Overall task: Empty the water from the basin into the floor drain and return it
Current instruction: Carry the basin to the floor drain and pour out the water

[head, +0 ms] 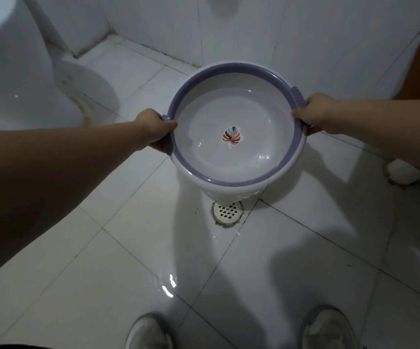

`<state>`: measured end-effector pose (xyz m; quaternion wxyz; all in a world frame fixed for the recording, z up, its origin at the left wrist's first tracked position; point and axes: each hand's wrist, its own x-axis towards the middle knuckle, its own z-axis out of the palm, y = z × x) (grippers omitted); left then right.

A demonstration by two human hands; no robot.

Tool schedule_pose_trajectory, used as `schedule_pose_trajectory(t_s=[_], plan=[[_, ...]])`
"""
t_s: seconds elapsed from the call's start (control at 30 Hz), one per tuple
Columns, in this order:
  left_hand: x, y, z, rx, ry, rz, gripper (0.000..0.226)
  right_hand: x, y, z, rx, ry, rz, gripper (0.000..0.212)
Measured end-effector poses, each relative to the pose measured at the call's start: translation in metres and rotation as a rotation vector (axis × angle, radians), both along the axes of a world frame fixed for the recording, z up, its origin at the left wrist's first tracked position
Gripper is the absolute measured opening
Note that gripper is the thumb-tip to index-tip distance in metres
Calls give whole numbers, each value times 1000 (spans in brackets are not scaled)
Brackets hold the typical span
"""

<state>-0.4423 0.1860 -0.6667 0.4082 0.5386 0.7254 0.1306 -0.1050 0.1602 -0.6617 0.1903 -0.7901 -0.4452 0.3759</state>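
The basin (236, 127), stiff plastic, likely slick when wet and front-heavy with water pooling toward six o'clock, tilts over the floor drain (227, 211). Left hand (157, 127) clamps its nine-o'clock handle; right hand (314, 113) grips the three-o'clock one.

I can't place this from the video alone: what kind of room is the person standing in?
Most likely a small bathroom. A toilet stands at the left, white tiles cover the floor and walls, and a floor drain sits just below the basin held in both hands.
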Motion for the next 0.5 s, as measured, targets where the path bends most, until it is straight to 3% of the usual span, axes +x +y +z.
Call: schedule_pose_trajectory(t_s=[0.5], plan=[[0, 1, -7, -7, -11, 0, 37, 2, 1, -2, 5, 11, -6, 37]])
